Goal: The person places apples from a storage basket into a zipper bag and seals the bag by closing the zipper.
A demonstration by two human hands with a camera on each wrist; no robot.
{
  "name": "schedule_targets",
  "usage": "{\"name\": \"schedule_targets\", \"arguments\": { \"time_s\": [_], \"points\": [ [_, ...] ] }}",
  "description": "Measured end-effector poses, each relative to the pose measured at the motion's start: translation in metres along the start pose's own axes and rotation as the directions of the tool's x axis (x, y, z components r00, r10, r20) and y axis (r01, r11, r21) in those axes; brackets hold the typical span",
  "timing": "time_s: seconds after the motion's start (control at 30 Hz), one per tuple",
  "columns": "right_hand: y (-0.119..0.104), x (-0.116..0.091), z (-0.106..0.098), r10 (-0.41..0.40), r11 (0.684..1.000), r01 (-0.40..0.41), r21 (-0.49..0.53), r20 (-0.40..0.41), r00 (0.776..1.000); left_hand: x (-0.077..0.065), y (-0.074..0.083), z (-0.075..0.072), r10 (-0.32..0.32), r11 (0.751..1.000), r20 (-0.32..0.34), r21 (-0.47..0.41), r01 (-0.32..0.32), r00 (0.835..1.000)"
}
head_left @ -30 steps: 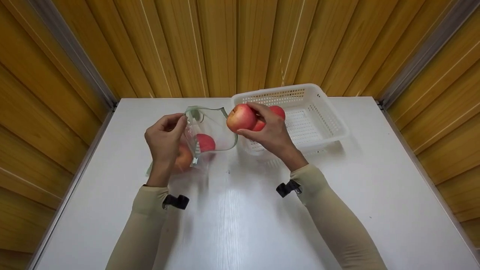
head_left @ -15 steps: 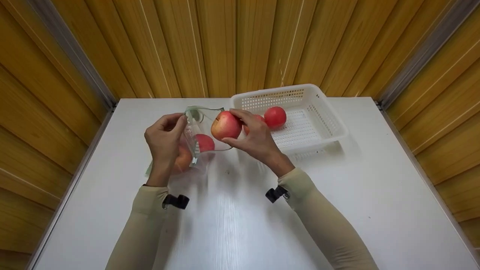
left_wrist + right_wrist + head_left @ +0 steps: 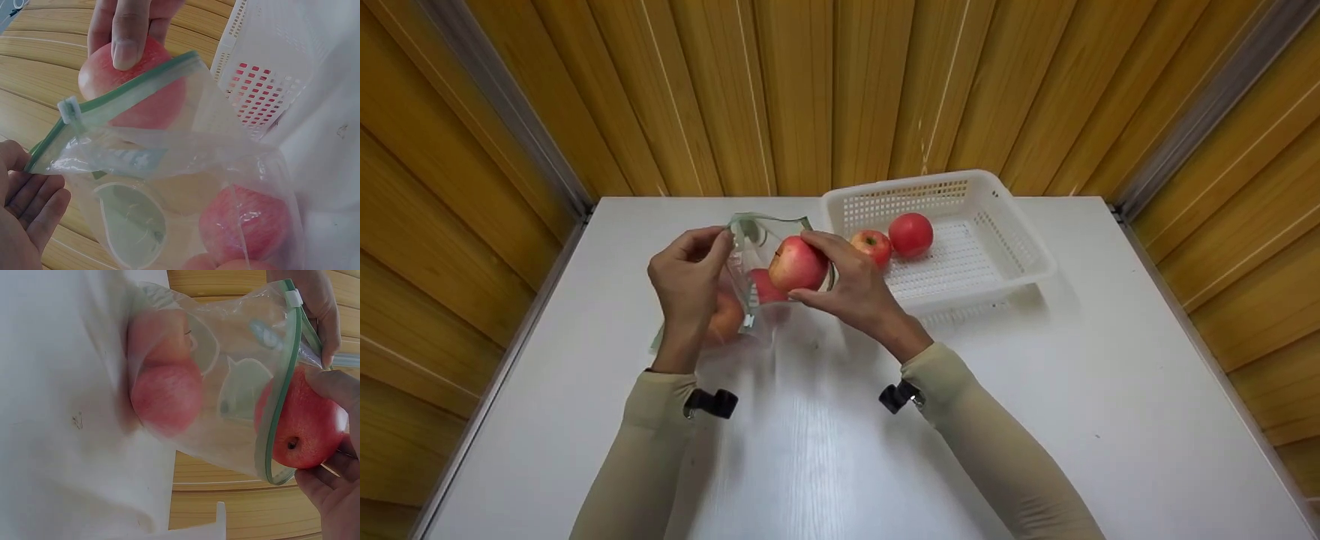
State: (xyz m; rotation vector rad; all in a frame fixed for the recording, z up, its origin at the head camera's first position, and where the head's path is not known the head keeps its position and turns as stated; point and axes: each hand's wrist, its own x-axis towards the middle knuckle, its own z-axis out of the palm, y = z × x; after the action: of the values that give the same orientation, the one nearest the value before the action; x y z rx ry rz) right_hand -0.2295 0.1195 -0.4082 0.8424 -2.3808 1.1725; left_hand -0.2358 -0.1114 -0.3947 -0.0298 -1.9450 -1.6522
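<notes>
My left hand (image 3: 688, 277) pinches the green-edged rim of a clear zip bag (image 3: 185, 152), keeping its mouth spread. A white slider (image 3: 69, 109) sits on that rim. Between the thumb and fingers of my right hand (image 3: 855, 289) is a red apple (image 3: 798, 265), held at the bag's mouth; in the right wrist view part of this apple lies behind the clear film, inside the rim. Lower in the bag rest a red apple (image 3: 167, 398) and a more orange apple (image 3: 157, 334), touching each other.
A white perforated basket (image 3: 1012, 225) stands at the back right of the white table (image 3: 825, 450). It contains two red fruits: an apple (image 3: 871, 246) with its stem end up and a rounder, smoother one (image 3: 911, 235). Yellow wood-look panels (image 3: 870, 90) enclose the table.
My right hand has carried the apple left and slightly down, from over the basket's near-left corner to the bag's mouth. The left hand has hardly moved.
</notes>
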Motion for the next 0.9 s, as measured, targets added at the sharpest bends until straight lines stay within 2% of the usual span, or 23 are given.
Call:
{"name": "schedule_targets", "arguments": {
  "time_s": [0.2,0.43,0.6,0.9],
  "points": [
    [0.0009,0.0003,0.0038,0.017,1.0,-0.017,-0.007,0.021,1.0,0.0012,-0.0023,0.0006,-0.006,1.0,-0.005,0.005,0.006,1.0],
    [0.0012,0.0008,0.0073,0.051,0.999,-0.05,-0.018,0.054,0.997,0.0013,0.0012,-0.0003,0.021,1.0,0.002,-0.011,-0.021,1.0],
    [0.0026,-0.0001,0.009,0.061,0.998,-0.059,-0.026,0.074,0.995,0.0006,0.0026,-0.0013,0.035,0.999,0.0,0.009,-0.035,0.999],
    [0.0053,-0.0015,0.0098,0.062,0.997,-0.058,-0.043,0.112,0.992,0.0014,0.0037,-0.001,0.039,0.999,0.006,-0.007,-0.039,0.999]
  ]
}}
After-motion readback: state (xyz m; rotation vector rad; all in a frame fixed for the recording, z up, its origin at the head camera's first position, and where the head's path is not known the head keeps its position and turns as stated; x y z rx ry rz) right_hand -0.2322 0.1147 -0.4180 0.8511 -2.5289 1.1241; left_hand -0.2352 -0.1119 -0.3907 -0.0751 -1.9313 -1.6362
